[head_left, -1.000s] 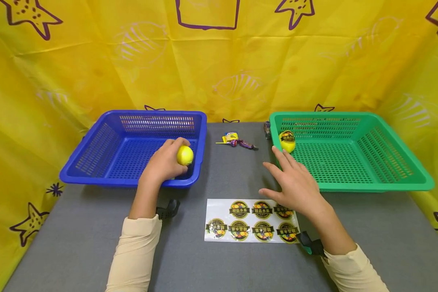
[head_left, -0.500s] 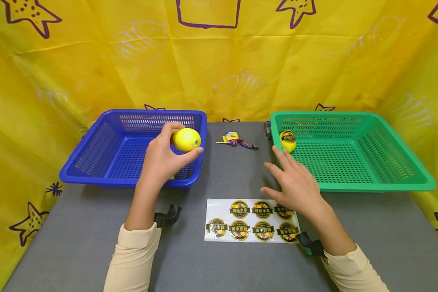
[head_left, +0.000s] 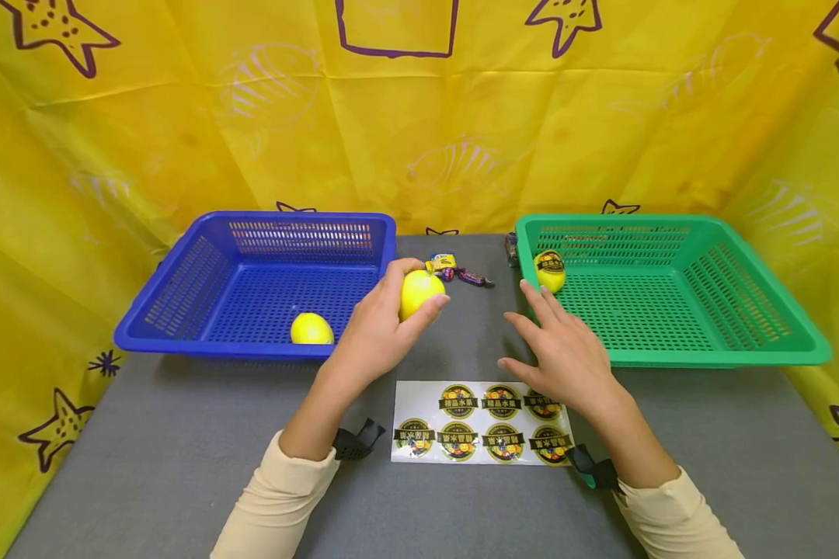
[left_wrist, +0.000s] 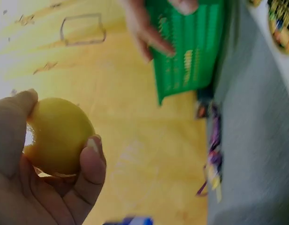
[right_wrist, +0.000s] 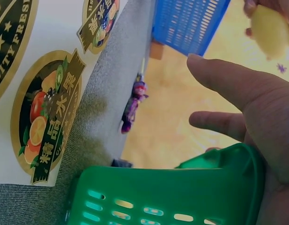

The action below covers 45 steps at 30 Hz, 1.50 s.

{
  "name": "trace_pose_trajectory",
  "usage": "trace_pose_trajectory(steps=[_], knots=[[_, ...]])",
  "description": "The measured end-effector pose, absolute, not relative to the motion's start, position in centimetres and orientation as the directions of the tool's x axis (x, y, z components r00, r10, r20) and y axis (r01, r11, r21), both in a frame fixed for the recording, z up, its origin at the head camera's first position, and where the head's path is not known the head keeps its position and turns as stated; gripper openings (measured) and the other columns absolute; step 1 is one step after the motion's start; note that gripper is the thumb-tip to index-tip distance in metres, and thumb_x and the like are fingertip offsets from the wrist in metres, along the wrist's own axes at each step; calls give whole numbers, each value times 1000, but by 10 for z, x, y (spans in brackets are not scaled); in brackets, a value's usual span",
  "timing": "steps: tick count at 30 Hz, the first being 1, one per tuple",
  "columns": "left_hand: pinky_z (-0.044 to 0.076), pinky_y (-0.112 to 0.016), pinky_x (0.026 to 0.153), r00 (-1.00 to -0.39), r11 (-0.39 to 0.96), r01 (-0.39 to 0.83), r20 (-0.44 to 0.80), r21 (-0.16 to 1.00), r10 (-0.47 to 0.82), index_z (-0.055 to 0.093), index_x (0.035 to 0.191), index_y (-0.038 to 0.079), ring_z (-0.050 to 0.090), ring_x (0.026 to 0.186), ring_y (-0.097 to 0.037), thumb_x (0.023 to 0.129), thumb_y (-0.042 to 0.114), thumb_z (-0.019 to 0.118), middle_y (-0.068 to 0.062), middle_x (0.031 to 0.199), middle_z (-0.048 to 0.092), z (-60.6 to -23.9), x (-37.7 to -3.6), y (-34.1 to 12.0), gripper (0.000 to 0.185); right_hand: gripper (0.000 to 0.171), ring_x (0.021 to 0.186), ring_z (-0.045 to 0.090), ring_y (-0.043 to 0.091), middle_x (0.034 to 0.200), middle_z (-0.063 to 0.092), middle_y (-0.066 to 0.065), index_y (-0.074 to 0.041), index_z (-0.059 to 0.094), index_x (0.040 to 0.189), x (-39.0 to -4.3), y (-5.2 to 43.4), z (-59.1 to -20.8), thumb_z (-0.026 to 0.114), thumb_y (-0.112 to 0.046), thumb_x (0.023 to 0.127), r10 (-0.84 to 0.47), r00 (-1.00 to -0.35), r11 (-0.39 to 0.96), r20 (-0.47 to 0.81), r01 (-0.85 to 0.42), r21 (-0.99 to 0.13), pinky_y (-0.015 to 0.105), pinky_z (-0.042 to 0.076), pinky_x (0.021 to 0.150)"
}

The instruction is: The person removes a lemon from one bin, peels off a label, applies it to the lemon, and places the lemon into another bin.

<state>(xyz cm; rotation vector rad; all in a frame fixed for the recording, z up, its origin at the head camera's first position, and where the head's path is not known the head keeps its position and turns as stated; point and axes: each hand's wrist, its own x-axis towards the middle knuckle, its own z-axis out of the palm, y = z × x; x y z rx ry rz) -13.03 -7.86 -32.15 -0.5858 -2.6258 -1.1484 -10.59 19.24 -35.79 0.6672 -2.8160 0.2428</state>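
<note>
My left hand grips a plain yellow lemon above the grey table, just right of the blue basket; the left wrist view shows my thumb and fingers curled round that lemon. A second plain lemon lies in the blue basket near its front wall. My right hand hovers open, fingers spread, beside the green basket and above the sticker sheet. A lemon bearing a sticker sits in the green basket's left back corner.
Wrapped candies lie on the table between the baskets, near the back. A yellow curtain with purple stars encloses the table at the back and both sides. A small dark object rests behind the green basket's left corner.
My left hand has lifted a lemon out of the blue basket and carried it right, over the table. Another lemon in that basket is now uncovered. The right hand stayed still.
</note>
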Motion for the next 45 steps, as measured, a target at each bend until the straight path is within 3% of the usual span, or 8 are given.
trace_pose_trajectory(steps=[7, 14, 26, 33, 45], knots=[[50, -37, 66, -934, 681, 320, 100, 659, 342, 36, 147, 18, 57, 83, -24, 97, 50, 62, -12, 113, 50, -353, -131, -49, 65, 65, 142, 32, 46, 159, 30, 20, -7, 66, 130, -107, 192, -359, 83, -44, 80, -418, -862, 882, 287, -461, -99, 60, 47, 95], [49, -39, 72, -955, 744, 151, -96, 651, 279, 35, 147, 8, 56, 81, -30, 90, 35, 72, -19, 119, 41, -391, -144, -35, 73, 62, 140, 34, 46, 158, 32, 20, -7, 67, 128, -107, 192, -360, 83, -43, 80, -418, -855, 880, 306, -465, -98, 58, 49, 93], [47, -38, 71, -964, 770, 138, -95, 623, 249, 40, 140, 6, 55, 85, -30, 87, 54, 72, -15, 110, 48, -397, -149, -36, 78, 61, 139, 36, 48, 159, 30, 20, -8, 66, 130, -106, 192, -357, 81, -43, 82, -418, -861, 878, 291, -464, -114, 60, 46, 97], [46, -37, 69, -961, 768, 149, -91, 623, 260, 41, 138, 6, 55, 85, -28, 87, 55, 71, -13, 109, 50, -397, -148, -37, 76, 61, 137, 37, 48, 159, 31, 20, -8, 66, 129, -105, 192, -357, 81, -42, 81, -420, -860, 878, 292, -466, -110, 61, 45, 97], [49, -43, 83, -946, 765, 184, -101, 617, 309, 33, 149, 4, 56, 98, -31, 87, 50, 73, -19, 123, 50, -392, -146, -40, 87, 60, 139, 34, 49, 158, 32, 21, -8, 66, 130, -104, 193, -356, 80, -41, 83, -425, -858, 872, 289, -474, -126, 65, 41, 100]])
